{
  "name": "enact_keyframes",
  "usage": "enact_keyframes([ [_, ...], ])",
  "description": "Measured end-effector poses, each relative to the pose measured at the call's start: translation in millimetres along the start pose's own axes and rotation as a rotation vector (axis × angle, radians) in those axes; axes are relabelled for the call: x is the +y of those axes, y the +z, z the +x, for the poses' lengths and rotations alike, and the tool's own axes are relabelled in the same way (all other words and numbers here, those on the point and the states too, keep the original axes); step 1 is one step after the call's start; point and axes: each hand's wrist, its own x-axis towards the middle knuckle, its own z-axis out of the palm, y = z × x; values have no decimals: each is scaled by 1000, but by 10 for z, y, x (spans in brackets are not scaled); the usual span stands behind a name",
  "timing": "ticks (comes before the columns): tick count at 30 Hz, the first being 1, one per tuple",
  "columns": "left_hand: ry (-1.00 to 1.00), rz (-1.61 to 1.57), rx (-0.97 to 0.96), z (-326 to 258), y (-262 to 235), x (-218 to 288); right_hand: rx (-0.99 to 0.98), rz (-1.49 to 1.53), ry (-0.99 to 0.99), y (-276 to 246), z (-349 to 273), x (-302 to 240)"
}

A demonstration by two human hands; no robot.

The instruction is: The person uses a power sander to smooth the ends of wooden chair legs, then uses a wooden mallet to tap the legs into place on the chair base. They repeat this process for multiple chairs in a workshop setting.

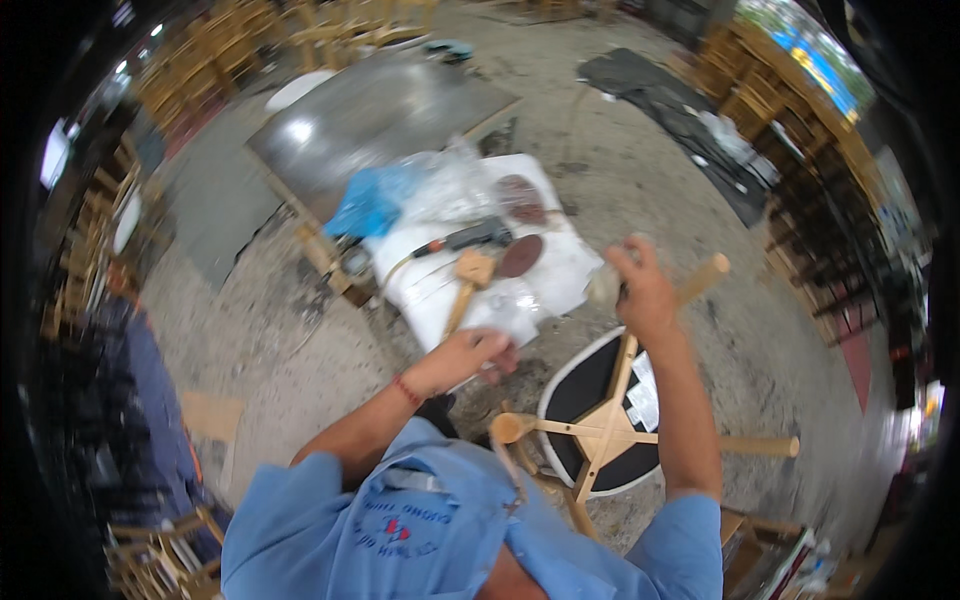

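My left hand [468,362] hovers at the near edge of a white padded sheet [410,300], thumb and fingers apart, with nothing visible in it. Just beyond it lies a wooden mallet [472,272]. My right hand [645,290] is raised right of the sheet, beside a wooden leg [705,280] of an upturned stool or chair. Its fingers are bent and blurred, so I cannot make out whether they hold anything. The upturned seat [570,400] shows a black underside, a pale rim and a wooden cross brace [600,435] below my right hand.
On the sheet lie a corded power tool [475,236], a reddish-brown sanding disc [521,256], clear plastic [450,185] and a blue bag [370,200]. A metal-topped table [370,115] stands behind. Stacked wooden chairs [745,85] line the right; dark cloth [650,95] covers some floor.
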Motion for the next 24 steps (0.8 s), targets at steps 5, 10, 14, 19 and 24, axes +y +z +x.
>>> enact_keyframes([
  [5,-17,-451,-25,111,-167,232,-153,108,-311,455,65,-1001],
  [10,-88,-364,123,-93,-1000,-5,-278,192,-322,727,430,-1433],
  [14,19,359,589,-356,-2346,-681,-424,199,-201,1050,814,-1415],
  [19,-156,763,854,-340,-3404,-861,-1139,15,132,1673,1198,-1163],
  [24,-260,812,936,10,-3750,-964,-1494,-30,462,2257,1184,-1187],
])
